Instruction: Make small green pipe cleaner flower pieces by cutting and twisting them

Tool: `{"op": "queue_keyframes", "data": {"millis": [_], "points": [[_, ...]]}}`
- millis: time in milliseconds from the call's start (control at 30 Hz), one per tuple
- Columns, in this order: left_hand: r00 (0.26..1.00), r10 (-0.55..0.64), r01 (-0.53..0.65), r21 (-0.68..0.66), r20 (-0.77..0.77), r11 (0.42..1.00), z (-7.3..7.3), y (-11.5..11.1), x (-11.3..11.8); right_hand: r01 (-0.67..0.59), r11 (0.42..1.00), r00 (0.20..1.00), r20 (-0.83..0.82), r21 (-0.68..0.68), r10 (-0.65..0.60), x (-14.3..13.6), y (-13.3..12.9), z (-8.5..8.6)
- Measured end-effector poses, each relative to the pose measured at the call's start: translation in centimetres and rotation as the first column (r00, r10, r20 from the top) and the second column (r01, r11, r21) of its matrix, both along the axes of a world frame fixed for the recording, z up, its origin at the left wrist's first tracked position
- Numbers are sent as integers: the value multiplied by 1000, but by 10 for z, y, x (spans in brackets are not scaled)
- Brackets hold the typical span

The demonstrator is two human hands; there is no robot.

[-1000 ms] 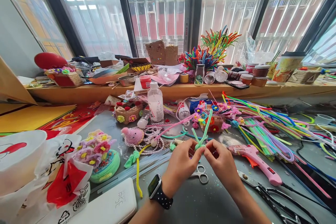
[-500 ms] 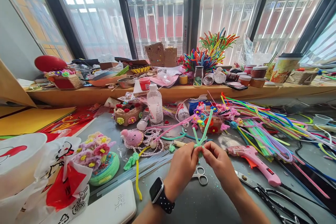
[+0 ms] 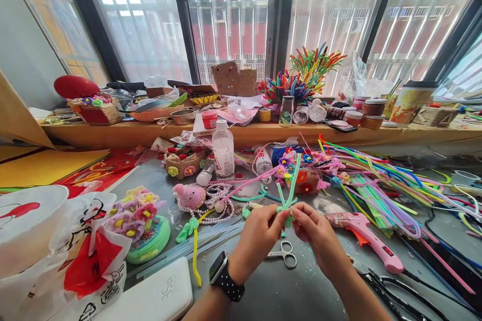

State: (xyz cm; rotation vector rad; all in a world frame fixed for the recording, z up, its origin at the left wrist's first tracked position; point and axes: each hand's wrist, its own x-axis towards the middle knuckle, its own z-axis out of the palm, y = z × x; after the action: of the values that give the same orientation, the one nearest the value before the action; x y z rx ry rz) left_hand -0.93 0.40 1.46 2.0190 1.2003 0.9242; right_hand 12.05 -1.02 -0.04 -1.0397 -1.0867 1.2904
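Green stems upright between two pinching hands, beyond the small scissors

Landmark: small scissors [image 3: 282, 253], lying on the tabletop [image 3: 288, 293].

Pale green fuzzy piece [image 3: 287, 204] held up, appearing just beyond the scissors. Its gathered middle sits right at the fingers, between the two hands; neither is clearly nearer, both touch it. Left hand [image 3: 259, 233], beyond the scissors and to their left: thumb and forefinger narrow, pinched on the piece's left side. Right hand [image 3: 316, 233], beyond the scissors and to their right: thumb and forefinger narrow, on the right side. Other fingers curled; exact contact under the fingertips partly hidden.

Direction: free ends point up and away from the scissors, in a lopsided V. Long axis follows the long stem [image 3: 295, 173], near upright, leaning slightly right. Short stem [image 3: 280, 193] tilts left. A small green part hangs below the gathering, between the fingertips; whether a loop, cannot tell.

Pink glue gun [image 3: 376, 238]: well right of the scissors, untouched.
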Motion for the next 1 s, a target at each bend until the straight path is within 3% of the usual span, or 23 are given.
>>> {"op": "queue_keyframes", "data": {"millis": [233,400,567,767,900,1000], "points": [[998,-44,46,-35,33,998,-5,-1,3,-19,999,996,-88,-46,15,-3,-1,-1],[999,11,-10,-27,34,1000,-6,-1,5,-126,987,953,-289,-97,93,-7,-1,-6],[998,33,-32,-35,53,999,-6,-2,5,-169,973,890,-449,-156,83,-11,-1,-10],[997,35,-34,-15,66,999,-9,1,3,-166,978,896,-433,-124,97,-11,-1,-9],[977,-6,33,-124,214,992,-10,4,4,-85,990,918,-395,-112,34,-9,1,-8],[911,37,64,-229,411,971,-8,5,4,-47,991,929,-371,-124,-2,-7,1,-7]]}}
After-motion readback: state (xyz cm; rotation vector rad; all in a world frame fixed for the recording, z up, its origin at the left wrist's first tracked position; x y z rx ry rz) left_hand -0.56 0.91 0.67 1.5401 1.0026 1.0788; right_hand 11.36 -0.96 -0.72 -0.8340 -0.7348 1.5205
